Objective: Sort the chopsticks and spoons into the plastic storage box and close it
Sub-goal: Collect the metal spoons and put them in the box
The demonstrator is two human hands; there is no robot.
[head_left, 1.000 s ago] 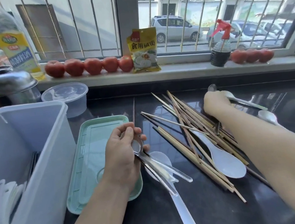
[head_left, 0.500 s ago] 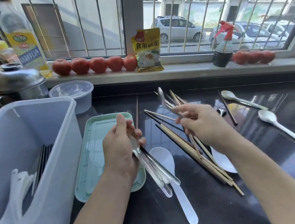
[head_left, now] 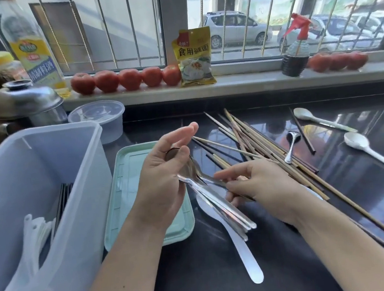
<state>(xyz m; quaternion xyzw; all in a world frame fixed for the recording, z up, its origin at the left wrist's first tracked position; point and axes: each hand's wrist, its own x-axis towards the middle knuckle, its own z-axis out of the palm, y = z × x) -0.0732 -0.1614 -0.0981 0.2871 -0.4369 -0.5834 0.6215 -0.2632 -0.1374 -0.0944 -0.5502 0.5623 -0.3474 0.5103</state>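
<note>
1. The left hand (head_left: 162, 184) holds a bundle of shiny metal spoons (head_left: 216, 197) in its palm, forefinger stretched out, handles slanting down to its right.
2. The right hand (head_left: 257, 183) pinches the handle of 1 spoon in that bundle with curled fingers.
3. The translucent plastic storage box (head_left: 47, 185) stands left of the left hand, dark chopsticks and white spoons inside.
4. The flat mint-green lid (head_left: 127, 176) lies under the left hand.
5. Thin wooden chopsticks (head_left: 258, 147) lie scattered beyond the right hand on the glossy black counter (head_left: 333, 177).
6. A white plastic spoon (head_left: 243, 252) lies beneath the bundle.
</note>
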